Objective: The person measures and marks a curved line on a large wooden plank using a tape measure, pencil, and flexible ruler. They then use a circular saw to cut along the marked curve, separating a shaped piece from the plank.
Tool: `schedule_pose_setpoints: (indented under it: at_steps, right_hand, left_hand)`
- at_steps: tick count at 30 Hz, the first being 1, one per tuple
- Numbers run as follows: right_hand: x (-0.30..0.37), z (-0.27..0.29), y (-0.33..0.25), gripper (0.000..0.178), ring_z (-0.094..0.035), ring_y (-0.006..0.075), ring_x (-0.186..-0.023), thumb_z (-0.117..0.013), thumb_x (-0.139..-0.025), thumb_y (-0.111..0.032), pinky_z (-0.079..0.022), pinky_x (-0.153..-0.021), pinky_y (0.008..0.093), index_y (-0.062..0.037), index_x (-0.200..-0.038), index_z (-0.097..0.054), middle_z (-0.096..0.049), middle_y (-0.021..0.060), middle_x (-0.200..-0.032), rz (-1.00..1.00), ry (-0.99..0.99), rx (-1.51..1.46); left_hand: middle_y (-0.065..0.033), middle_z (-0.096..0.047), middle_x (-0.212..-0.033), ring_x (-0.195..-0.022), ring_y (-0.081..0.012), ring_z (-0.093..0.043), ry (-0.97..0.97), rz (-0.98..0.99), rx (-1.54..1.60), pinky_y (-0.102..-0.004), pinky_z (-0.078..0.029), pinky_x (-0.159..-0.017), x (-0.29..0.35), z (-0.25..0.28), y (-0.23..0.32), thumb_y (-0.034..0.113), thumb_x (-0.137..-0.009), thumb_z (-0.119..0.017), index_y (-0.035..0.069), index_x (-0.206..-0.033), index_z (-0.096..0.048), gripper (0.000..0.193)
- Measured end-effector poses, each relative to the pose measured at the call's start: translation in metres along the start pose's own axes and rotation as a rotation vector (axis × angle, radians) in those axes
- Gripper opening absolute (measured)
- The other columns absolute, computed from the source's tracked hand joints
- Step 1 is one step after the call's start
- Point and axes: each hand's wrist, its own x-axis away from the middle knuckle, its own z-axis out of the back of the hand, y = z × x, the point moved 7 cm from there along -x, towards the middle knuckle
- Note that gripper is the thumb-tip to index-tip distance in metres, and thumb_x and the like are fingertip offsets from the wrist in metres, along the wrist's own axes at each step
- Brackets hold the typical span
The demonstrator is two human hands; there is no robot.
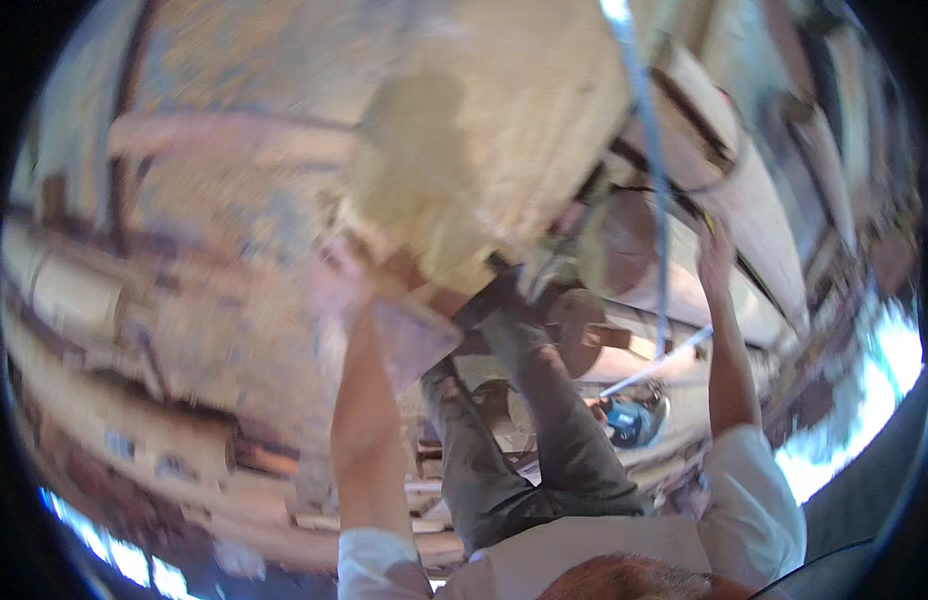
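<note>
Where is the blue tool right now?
In the head view, the blue tool is right of centre, below mid-height, between the right trouser leg and right forearm, just below the white strip.

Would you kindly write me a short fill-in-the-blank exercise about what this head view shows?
1. In the picture, the blue-bodied power tool lies to the ____ of the grey cloth trousers.
2. Of the left bare hand and the right bare hand, the ____ one is farther from the long, thin, pale-blue strip.
3. The short cloth sleeves are coloured ____.

Missing words: right; left; white.
</note>
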Motion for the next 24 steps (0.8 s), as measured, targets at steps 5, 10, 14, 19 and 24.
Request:
schedule_pose_setpoints:
  at_steps: [5, 10, 14, 19, 24]
  right_hand:
    - [-0.158, -0.024, 0.008, 0.030, -0.064, 0.0390, -0.122, -0.065, -0.104, -0.017, -0.048, -0.107, 0.0459, 0.0004, -0.129, -0.069, -0.068, 0.0225, -0.131, 0.116, -0.032, 0.297]
    - [-0.176, -0.049, 0.081, 0.039, -0.067, 0.0394, -0.119, -0.064, -0.104, -0.018, -0.053, -0.103, 0.0473, 0.0031, -0.137, -0.065, -0.069, 0.0272, -0.127, 0.056, -0.232, 0.397]
    - [-0.165, -0.056, 0.049, 0.043, -0.065, 0.0453, -0.123, -0.060, -0.107, -0.021, -0.052, -0.106, 0.0497, 0.0027, -0.142, -0.060, -0.066, 0.0287, -0.134, 0.122, -0.145, 0.405]
    - [-0.092, -0.056, -0.038, 0.047, -0.061, 0.0455, -0.128, -0.059, -0.110, -0.027, -0.046, -0.112, 0.0509, 0.0028, -0.147, -0.055, -0.066, 0.0261, -0.134, 0.333, 0.042, 0.343]
    - [0.058, -0.083, -0.128, 0.042, -0.062, 0.0421, -0.127, -0.068, -0.101, -0.015, -0.046, -0.112, 0.0503, -0.0001, -0.140, -0.062, -0.065, 0.0226, -0.137, 0.152, -0.197, 0.045]
  left_hand:
    - [-0.0131, -0.076, -0.103, -0.091, -0.0362, -0.072, -0.068, -0.053, -0.013, -0.0506, -0.056, -0.083, -0.006, 0.016, 0.022, 0.048, -0.103, -0.063, 0.010, -0.118, -0.075, 0.042]
    - [-0.0110, -0.073, -0.109, -0.103, -0.0369, -0.068, -0.069, -0.070, -0.065, -0.0530, -0.050, -0.091, -0.017, 0.027, 0.030, 0.050, -0.098, -0.068, 0.012, -0.111, -0.076, 0.040]
    - [-0.0106, -0.072, -0.109, -0.103, -0.0369, -0.066, -0.147, 0.012, -0.088, -0.0532, -0.047, -0.090, -0.012, 0.021, 0.017, 0.052, -0.096, -0.069, 0.012, -0.108, -0.075, 0.042]
    - [-0.0092, -0.072, -0.110, -0.104, -0.0356, -0.066, -0.212, 0.047, -0.077, -0.0513, -0.047, -0.089, -0.007, 0.019, 0.008, 0.054, -0.094, -0.071, 0.013, -0.109, -0.074, 0.044]
    - [-0.0141, -0.071, -0.117, -0.113, -0.0388, -0.065, -0.312, 0.087, -0.019, -0.0557, -0.046, -0.100, -0.019, 0.019, 0.014, 0.054, -0.095, -0.070, 0.010, -0.116, -0.072, 0.049]
